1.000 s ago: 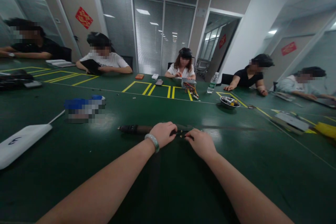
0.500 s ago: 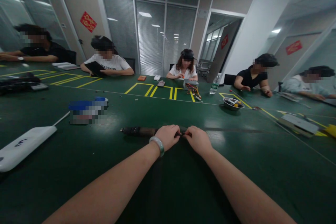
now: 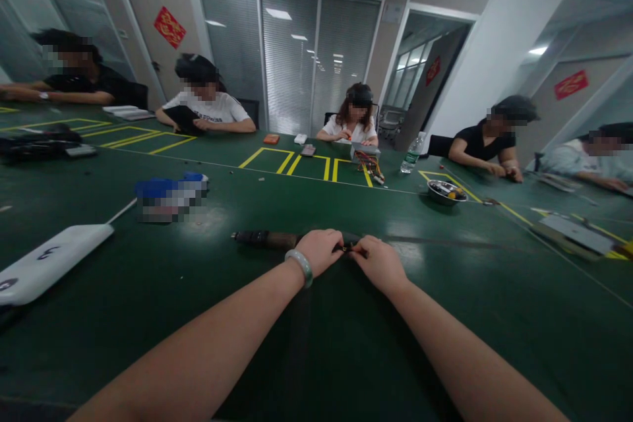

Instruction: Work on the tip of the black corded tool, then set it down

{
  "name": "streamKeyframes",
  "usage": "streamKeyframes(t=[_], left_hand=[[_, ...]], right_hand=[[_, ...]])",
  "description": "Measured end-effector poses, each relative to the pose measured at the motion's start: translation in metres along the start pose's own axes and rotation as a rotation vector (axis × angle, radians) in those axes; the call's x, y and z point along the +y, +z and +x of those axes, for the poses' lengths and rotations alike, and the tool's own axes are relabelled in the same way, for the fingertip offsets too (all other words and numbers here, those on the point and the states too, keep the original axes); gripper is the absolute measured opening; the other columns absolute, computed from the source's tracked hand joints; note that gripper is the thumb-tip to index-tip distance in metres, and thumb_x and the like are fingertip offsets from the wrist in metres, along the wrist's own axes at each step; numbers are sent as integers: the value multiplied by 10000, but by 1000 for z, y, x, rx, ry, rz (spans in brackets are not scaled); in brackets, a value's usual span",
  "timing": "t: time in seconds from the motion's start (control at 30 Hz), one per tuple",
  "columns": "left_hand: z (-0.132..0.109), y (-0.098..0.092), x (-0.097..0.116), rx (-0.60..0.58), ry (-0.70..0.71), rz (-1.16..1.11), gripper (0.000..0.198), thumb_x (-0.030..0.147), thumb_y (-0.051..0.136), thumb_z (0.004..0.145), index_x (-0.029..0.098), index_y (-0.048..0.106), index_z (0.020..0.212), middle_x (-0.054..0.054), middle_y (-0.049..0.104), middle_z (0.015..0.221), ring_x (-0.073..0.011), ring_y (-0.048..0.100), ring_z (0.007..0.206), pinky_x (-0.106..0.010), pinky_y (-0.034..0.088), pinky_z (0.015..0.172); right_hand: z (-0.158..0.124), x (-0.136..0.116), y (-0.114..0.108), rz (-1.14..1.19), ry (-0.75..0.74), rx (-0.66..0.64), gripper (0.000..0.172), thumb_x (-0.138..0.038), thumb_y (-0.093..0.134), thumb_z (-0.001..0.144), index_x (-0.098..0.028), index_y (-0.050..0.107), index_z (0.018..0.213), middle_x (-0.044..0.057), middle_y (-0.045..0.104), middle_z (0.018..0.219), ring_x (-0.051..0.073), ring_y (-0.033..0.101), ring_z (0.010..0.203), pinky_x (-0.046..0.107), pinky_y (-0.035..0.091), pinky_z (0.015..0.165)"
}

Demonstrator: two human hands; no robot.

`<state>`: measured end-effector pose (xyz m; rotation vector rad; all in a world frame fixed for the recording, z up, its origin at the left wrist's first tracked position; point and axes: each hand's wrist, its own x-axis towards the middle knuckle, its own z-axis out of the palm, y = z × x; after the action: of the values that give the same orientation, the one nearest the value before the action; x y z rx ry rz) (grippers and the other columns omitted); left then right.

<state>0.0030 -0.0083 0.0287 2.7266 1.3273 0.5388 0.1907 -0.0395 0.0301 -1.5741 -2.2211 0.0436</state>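
A wide dark-green table [image 3: 336, 349], marked with yellow tape [image 3: 327, 170] on its far part, spreads all round the dark cylindrical tool with a brownish body and a narrow metal tip [image 3: 262, 239]. Beyond the tool sit several people: one in a black top [image 3: 93, 84] and one in a white printed T-shirt [image 3: 217, 115] to its far left, one in a pale top [image 3: 341, 128] to its far right, and one in a black V-neck top [image 3: 487, 142] further right. The long white plastic case with rounded ends [image 3: 64, 257] lies left of the tool, nearer the viewer; its white cord runs to a blurred blue-and-white item [image 3: 171, 196], beyond the tool on its left. The left hand [image 3: 321, 250], a pale-green bangle [image 3: 303, 268] on its wrist, is just right of the tool's brownish body, covering what lies behind it; thumb and fingers pinch together. The right hand [image 3: 378, 260], further right, pinches likewise. Well beyond the tool on its right stand a round steel bowl [image 3: 442, 199] of small items and a clear plastic bottle [image 3: 411, 155]. Smallest is the small dark part with a gold-coloured spot [image 3: 348, 248], right of the tool, gripped between both hands' fingertips; whether it is one piece or two cannot be told
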Motion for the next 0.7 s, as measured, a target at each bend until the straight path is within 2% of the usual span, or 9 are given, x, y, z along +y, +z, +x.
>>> streamKeyframes(t=[0.7], left_hand=[[-1,3,0,44,36,-2,70,224,556,825,195,584,882,-28,620,906,-182,580,846,-308,437,787]], right_hand=[[1,-3,7,2,-51,45,74,-222,570,833,-202,599,768,-4,596,825,121,547,744,233,373,667]])
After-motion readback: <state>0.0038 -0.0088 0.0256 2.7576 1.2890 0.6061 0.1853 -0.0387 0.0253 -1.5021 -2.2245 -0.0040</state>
